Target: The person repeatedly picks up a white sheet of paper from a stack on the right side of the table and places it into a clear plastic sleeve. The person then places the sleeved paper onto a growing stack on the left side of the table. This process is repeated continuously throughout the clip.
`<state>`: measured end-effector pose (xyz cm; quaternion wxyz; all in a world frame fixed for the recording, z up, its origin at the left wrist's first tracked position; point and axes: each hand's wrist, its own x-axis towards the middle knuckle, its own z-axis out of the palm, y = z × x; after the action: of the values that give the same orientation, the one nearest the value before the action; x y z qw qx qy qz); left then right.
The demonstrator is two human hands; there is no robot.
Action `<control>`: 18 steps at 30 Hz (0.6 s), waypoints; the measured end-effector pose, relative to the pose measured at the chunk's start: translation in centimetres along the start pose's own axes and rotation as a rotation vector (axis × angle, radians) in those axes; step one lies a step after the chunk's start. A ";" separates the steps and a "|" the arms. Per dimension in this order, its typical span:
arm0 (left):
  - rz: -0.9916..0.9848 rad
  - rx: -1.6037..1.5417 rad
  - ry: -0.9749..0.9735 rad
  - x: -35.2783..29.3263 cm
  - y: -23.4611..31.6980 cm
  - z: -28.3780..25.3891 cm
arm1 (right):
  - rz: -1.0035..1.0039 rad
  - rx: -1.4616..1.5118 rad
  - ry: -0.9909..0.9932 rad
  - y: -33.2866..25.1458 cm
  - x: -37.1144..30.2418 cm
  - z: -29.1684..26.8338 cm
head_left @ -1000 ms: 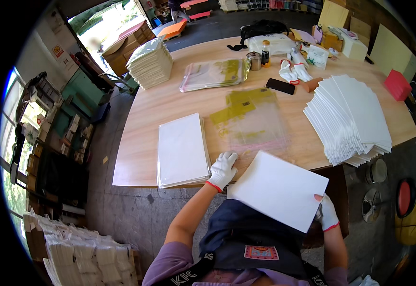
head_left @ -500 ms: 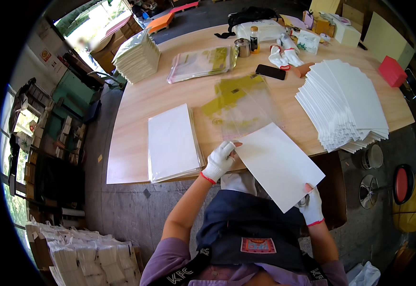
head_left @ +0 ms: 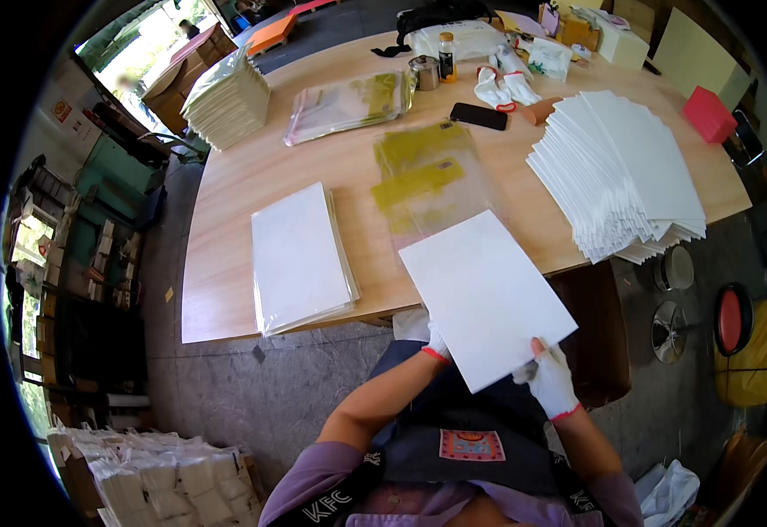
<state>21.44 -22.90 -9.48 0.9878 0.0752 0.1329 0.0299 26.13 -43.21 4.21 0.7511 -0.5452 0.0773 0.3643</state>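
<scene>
1. One white sheet [head_left: 489, 299] lies at the clock's centre, slanted before the person, its far part over the table [head_left: 217, 263] and its nearest corner over the dark apron [head_left: 489, 413]. Whether its underside touches the tabletop cannot be told.

2. At five o'clock, the gloved right hand [head_left: 549, 379] is clamped on the sheet's near right edge, thumb on top and fingers beneath, a grip that probably steadies the sheet without creasing it.

3. Toward eight o'clock, the gloved left hand [head_left: 437, 338] is mostly hidden behind the sheet's left edge. Whether its fingers are apart or closed cannot be told; its place suggests support from that side.

4. At eleven o'clock, clear plastic bags [head_left: 419, 176] with yellow-green print lie flat just beyond the sheet, within easy reach of both hands.

5. Between one and two o'clock, a stack of white boards [head_left: 621, 176] is fanned out, which likely leaves each edge free for fingers to catch.

6. Between nine and ten o'clock, a squared pile [head_left: 300, 255] has clear film showing at its edges; its neat alignment probably keeps the slick layers from sliding.

7. At twelve o'clock, a black phone [head_left: 478, 116] lies well apart from both hands.
</scene>
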 end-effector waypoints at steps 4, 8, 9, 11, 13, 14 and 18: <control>0.355 1.211 0.382 -1.0 -3.3 -1.3 | 0.133 0.289 -0.135 5.0 5.6 1.4; 0.338 0.620 0.614 -1.7 -3.4 -0.9 | 0.141 0.547 -0.266 6.6 9.1 3.7; 0.254 0.644 0.517 -1.7 -2.1 -2.5 | 0.173 0.467 -0.210 6.5 8.9 4.4; 0.110 0.529 0.378 -3.5 0.0 1.1 | 0.291 0.331 -0.240 5.4 7.9 4.9; 0.051 0.548 0.407 -5.1 1.8 0.4 | 0.210 -0.086 -0.461 3.6 6.7 5.5; 0.121 0.599 0.463 -6.2 2.4 1.3 | 0.048 -0.404 -0.471 3.0 6.1 6.1; 0.194 0.833 0.557 -8.5 5.3 3.5 | -0.632 -1.245 -0.500 3.6 7.1 8.7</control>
<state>13.99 -18.81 -3.12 0.7936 0.4639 0.3844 0.0849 26.51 -31.82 1.23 0.3674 -0.7671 -0.4775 0.2205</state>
